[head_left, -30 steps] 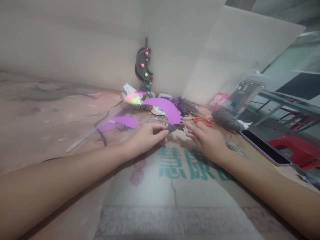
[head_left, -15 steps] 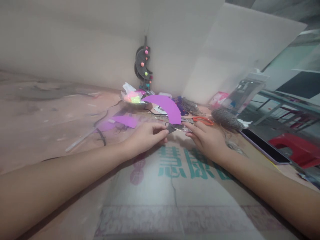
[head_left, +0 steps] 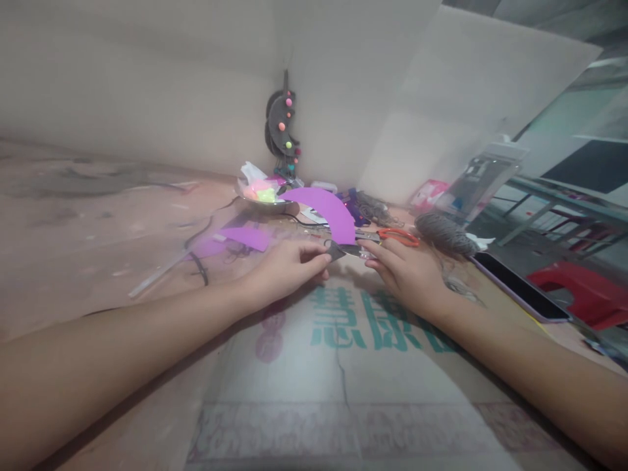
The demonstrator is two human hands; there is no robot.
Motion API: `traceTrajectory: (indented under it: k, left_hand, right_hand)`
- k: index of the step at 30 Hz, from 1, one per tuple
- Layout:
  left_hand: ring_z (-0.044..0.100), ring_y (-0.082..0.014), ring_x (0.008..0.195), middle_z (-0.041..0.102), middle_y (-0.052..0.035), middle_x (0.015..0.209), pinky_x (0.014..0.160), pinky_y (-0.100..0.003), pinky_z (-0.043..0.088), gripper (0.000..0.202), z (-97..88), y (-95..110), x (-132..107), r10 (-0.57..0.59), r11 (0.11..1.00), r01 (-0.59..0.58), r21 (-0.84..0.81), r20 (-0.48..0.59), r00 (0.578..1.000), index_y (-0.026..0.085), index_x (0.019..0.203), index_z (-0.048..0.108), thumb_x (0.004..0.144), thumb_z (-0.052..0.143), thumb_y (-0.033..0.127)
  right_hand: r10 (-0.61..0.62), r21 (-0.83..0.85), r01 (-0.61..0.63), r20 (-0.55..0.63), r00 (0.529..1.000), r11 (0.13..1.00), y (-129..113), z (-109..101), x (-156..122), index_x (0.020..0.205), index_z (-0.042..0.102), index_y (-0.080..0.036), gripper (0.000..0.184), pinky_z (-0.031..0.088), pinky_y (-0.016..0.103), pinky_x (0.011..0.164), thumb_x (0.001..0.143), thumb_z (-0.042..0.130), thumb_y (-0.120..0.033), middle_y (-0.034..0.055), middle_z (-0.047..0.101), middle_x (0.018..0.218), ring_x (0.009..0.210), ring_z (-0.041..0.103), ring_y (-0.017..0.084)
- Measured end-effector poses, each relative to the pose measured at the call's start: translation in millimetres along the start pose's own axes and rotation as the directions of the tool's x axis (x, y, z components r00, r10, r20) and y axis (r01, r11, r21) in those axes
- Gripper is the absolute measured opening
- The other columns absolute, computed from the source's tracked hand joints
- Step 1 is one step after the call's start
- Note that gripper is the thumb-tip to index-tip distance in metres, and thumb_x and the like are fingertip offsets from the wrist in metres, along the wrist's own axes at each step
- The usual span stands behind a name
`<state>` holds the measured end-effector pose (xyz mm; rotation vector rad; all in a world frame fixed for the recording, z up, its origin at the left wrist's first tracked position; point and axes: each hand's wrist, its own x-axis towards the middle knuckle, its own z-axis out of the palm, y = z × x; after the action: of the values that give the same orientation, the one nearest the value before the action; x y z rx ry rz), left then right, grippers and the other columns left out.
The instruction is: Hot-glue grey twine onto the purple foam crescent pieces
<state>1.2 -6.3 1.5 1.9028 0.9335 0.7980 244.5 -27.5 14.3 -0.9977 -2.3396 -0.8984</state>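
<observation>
My left hand (head_left: pixel 287 267) pinches the near tip of a purple crescent-shaped foam piece (head_left: pixel 330 209), thumb and fingers closed on its dark end. My right hand (head_left: pixel 407 271) lies just right of it, fingers closed around a small dark and clear tool (head_left: pixel 354 250) whose tip meets that same end of the crescent. Both hands rest over a printed cardboard sheet (head_left: pixel 343 366) with green characters. Orange-handled scissors (head_left: pixel 398 237) lie just beyond my right hand.
A metal dish (head_left: pixel 262 196) with bright pompoms stands behind the crescent. A dark crescent decorated with coloured balls (head_left: pixel 283 127) leans in the wall corner. Purple foam scraps (head_left: pixel 240 239), a grey twine spool (head_left: pixel 445 235), a phone (head_left: pixel 520 288) and a red stool (head_left: pixel 586 297) lie around.
Almost nothing has shifted: the purple crescent tilted very slightly and both hands kept their grip in the same place.
</observation>
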Motion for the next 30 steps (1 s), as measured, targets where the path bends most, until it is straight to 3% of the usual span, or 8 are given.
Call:
traceTrajectory:
  k: [30]
  left_hand:
    - [0.064, -0.0138, 0.069, 0.071, -0.0026, 0.077, 0.065, -0.024, 0.046, 0.028, 0.2, -1.5, 1.6, -0.007, 0.999, 0.008, -0.037, 0.012, 1.0, 0.017, 0.083, 0.066, 0.088, 0.049, 0.038]
  right_hand:
    - [0.046, 0.037, -0.048, 0.045, 0.998, 0.998, 1.4, 0.0, -1.2, 0.121, 0.062, -0.018, 0.032, 0.04, 0.025, 0.058, 0.095, 0.047, -0.03, 0.0047, 0.061, 0.076, 0.069, 0.057, 0.015]
